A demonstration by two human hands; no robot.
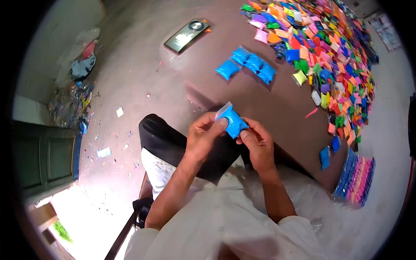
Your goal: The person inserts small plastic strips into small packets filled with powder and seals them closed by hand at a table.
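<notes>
Between my two hands, above my lap, is a small blue packet [234,123] with a clear flap at its upper left end. My left hand [203,135] pinches its left side, thumb on top. The fingers of my right hand [258,143] are closed on its lower right end. Beyond my hands, several similar blue packets [253,63] lie on the brown surface, some of them joined in a row.
A phone [186,36] lies at the upper middle. A large heap of colourful packets [329,56] covers the upper right. Bundled strips [355,178] and two blue packets [325,157] are at the right. Litter [71,104] lies along the left wall.
</notes>
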